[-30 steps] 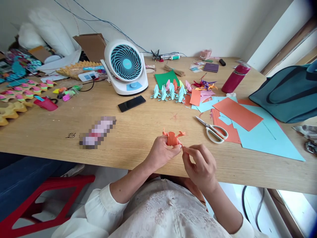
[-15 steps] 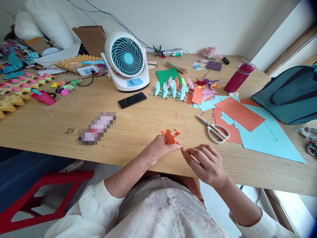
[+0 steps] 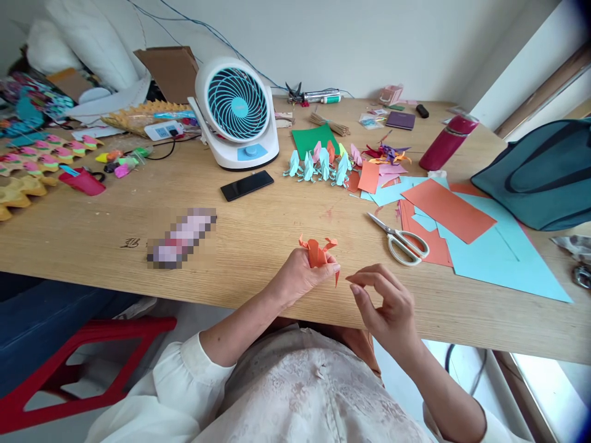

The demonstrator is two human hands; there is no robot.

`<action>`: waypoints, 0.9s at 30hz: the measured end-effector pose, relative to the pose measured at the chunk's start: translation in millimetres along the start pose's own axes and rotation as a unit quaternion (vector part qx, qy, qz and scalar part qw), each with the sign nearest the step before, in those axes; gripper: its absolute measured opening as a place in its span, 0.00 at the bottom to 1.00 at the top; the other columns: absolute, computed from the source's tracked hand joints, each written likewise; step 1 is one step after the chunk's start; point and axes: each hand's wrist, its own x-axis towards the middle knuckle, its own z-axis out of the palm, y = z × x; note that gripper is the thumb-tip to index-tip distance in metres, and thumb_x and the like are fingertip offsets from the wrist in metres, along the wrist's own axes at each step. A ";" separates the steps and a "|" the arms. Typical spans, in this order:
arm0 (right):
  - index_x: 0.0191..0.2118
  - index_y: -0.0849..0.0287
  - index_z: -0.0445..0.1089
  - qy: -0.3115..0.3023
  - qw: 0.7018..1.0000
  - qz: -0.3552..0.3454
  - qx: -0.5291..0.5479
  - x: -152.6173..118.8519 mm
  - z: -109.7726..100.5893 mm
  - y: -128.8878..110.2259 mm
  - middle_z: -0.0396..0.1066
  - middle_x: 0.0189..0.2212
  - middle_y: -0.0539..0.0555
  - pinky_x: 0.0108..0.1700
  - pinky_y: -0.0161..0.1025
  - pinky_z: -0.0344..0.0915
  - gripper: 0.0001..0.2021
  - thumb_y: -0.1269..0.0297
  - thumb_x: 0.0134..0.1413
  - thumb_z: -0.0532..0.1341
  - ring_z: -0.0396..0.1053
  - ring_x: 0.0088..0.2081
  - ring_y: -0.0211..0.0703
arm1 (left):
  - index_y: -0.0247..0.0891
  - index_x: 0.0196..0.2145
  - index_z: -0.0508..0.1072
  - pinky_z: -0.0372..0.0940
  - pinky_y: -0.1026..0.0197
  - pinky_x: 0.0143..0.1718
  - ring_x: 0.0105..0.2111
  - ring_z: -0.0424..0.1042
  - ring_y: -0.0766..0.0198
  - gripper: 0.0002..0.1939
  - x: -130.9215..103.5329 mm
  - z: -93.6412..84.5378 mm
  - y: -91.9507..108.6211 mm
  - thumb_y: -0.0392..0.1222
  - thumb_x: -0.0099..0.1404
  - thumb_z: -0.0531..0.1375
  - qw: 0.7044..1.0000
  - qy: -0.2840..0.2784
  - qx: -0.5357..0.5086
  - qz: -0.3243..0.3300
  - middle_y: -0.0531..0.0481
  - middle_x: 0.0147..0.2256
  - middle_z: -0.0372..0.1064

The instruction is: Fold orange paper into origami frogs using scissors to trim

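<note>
Between the thumb and fingers of my left hand (image 3: 303,275) is an orange origami figure (image 3: 317,252) with thin folded limbs. Two limbs stick up at its far side, and a pointed one hangs down past my thumb. My right hand (image 3: 385,300) is just to the right of that pointed limb, not touching it. Its thumb and forefinger are apart with nothing between them. Scissors (image 3: 401,241) with white handles lie on the table beyond my right hand, blades partly apart.
Folded paper figures (image 3: 323,165), mostly light blue, stand near a green sheet (image 3: 311,141). Orange paper (image 3: 450,210) and blue sheets (image 3: 498,258) lie at right beside a teal bag (image 3: 545,178). A fan (image 3: 237,117), a phone (image 3: 247,185) and a magenta bottle (image 3: 447,144) are further back.
My right hand has let go of the figure's pointed limb and drawn slightly right, its fingers parting. The limb now hangs downward. My left hand keeps its hold, with the figure turned slightly.
</note>
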 end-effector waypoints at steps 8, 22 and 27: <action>0.31 0.56 0.70 -0.020 0.956 0.247 0.154 3.2 11.9 -6.7 0.70 0.28 0.48 0.35 0.36 0.62 0.10 0.58 0.61 0.64 0.66 0.31 0.38 | 0.36 0.24 0.71 0.60 0.64 0.37 0.29 0.64 0.67 0.10 2.9 3.4 4.2 0.43 0.60 0.61 0.997 -0.024 0.057 0.035 0.55 0.24 0.64; 0.34 0.56 0.72 0.001 0.945 0.273 0.178 1.9 19.6 -3.5 0.70 0.30 0.48 0.37 0.36 0.62 0.06 0.61 0.61 0.63 0.67 0.33 0.38 | 0.38 0.24 0.72 0.64 0.62 0.41 0.40 0.74 0.58 0.08 6.1 3.4 4.3 0.42 0.58 0.60 0.991 0.016 0.123 0.053 0.52 0.26 0.71; 0.32 0.56 0.71 0.018 0.957 0.249 0.148 3.2 20.8 -8.1 0.69 0.29 0.48 0.36 0.36 0.62 0.06 0.64 0.62 0.62 0.66 0.32 0.37 | 0.38 0.24 0.73 0.63 0.62 0.41 0.33 0.71 0.63 0.08 6.5 3.1 4.1 0.42 0.58 0.61 0.993 0.017 0.110 0.043 0.54 0.25 0.70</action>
